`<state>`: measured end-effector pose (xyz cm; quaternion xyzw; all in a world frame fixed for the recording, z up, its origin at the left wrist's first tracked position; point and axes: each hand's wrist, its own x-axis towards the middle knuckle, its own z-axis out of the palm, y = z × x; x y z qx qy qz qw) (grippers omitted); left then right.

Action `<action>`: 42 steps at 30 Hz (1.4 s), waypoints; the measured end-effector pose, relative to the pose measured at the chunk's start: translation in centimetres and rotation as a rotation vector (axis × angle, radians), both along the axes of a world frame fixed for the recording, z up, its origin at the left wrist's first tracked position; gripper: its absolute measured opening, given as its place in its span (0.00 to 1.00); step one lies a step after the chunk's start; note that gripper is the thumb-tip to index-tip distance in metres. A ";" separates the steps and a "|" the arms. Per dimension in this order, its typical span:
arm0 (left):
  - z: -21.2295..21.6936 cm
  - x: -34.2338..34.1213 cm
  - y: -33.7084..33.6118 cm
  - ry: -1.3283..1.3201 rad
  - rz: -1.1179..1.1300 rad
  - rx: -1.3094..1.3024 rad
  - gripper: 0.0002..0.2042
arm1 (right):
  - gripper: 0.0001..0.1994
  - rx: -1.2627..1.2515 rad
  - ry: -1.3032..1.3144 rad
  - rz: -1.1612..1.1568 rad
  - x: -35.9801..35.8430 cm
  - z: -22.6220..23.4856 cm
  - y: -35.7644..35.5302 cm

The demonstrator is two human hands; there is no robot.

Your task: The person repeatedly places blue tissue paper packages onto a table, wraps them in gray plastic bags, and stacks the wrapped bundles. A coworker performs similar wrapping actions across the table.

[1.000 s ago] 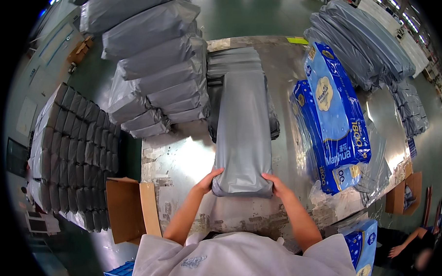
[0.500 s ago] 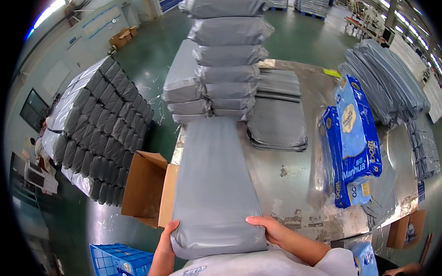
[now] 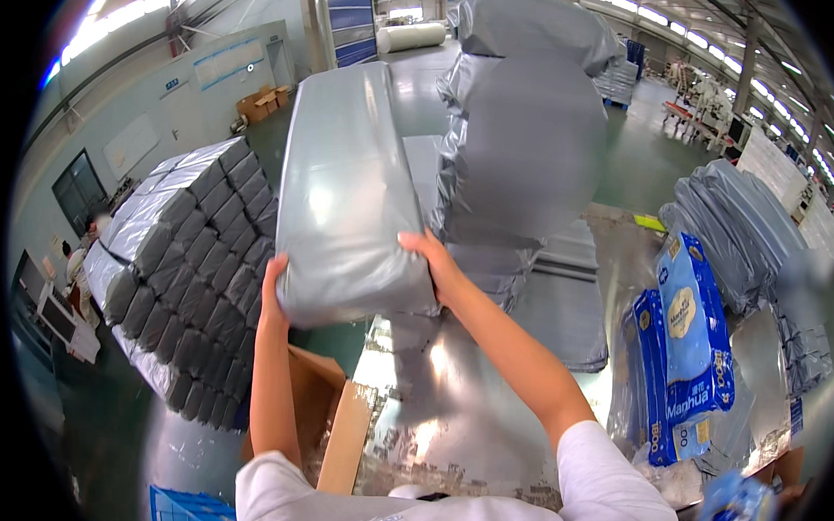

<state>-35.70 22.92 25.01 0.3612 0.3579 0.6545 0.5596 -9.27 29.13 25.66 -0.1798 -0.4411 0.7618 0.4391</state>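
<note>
A long grey plastic-wrapped package (image 3: 346,185) is held up in front of me, its far end tilted away. My left hand (image 3: 276,290) grips its near left corner, and my right hand (image 3: 428,261) presses on the near right side; the undersides of the grip are hidden. Just to the right of it rises a tall stack of similar grey packages (image 3: 522,154) on the metal table (image 3: 476,400). Flat grey plastic bags (image 3: 567,312) lie piled beside that stack.
Blue tissue packs (image 3: 695,325) and folded grey plastic (image 3: 740,226) are on the table's right side. Left stands a large block of grey packages (image 3: 192,262). An open cardboard box (image 3: 356,433) is below my arms, a blue crate (image 3: 188,510) at lower left. A blurred blue pack (image 3: 734,510) shows lower right.
Both hands have lifted the grey package from near my body up and forward, to the left of the stack. The view has shifted, and my arms are now stretched out.
</note>
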 end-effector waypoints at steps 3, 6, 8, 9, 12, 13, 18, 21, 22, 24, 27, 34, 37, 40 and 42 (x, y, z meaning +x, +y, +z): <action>-0.2 -1.4 13.7 -0.078 -0.114 -0.019 0.31 | 0.34 -0.007 0.014 -0.136 -2.0 -2.7 10.6; -5.6 2.0 25.3 0.025 -0.197 -0.125 0.43 | 0.30 0.071 -0.280 -0.607 0.4 -7.3 14.9; -11.5 2.8 30.4 0.177 -0.116 -0.240 0.44 | 0.29 0.359 -0.499 -0.555 3.0 -12.9 15.2; -14.2 1.5 30.9 0.268 -0.056 -0.309 0.44 | 0.30 0.263 -0.281 -0.530 1.1 -13.7 10.9; -17.3 2.5 29.9 0.192 0.092 -0.239 0.29 | 0.35 0.277 -0.688 -0.311 7.3 -16.2 1.4; -17.7 3.4 28.5 0.158 0.186 -0.153 0.25 | 0.35 0.450 -0.863 -0.450 11.2 -18.0 -0.3; -27.4 1.5 15.5 0.553 0.570 0.110 0.13 | 0.45 0.580 -1.771 -1.451 37.4 -15.4 -5.0; -37.4 5.3 5.6 0.594 0.328 0.036 0.10 | 0.52 -0.027 -2.319 -1.535 53.5 -11.3 -9.7; -38.3 9.0 1.1 0.431 0.238 -0.258 0.10 | 0.56 -0.366 -2.299 -1.382 56.4 -9.7 -11.3; -43.4 11.8 -5.6 0.570 0.122 -0.281 0.09 | 0.60 -0.581 -2.179 -1.129 61.5 -10.5 -12.3; -39.7 19.4 -12.8 0.490 -0.274 -0.516 0.09 | 0.61 -0.679 -2.086 -0.958 63.4 -11.8 -11.9; -38.6 27.4 -16.2 0.593 -0.663 -0.460 0.11 | 0.56 -0.648 -2.106 -0.889 62.7 -10.5 -10.9; -38.9 29.8 -16.2 0.592 -0.678 -0.432 0.11 | 0.56 -0.560 -2.034 -0.873 62.6 -10.9 -12.4; -37.2 34.4 -15.9 0.556 -0.728 -0.409 0.13 | 0.55 -0.483 -1.780 -0.938 64.4 -11.5 -15.3; -36.0 37.7 -15.9 0.587 -0.762 -0.390 0.19 | 0.36 -0.249 -1.126 -0.906 61.2 -11.1 -17.6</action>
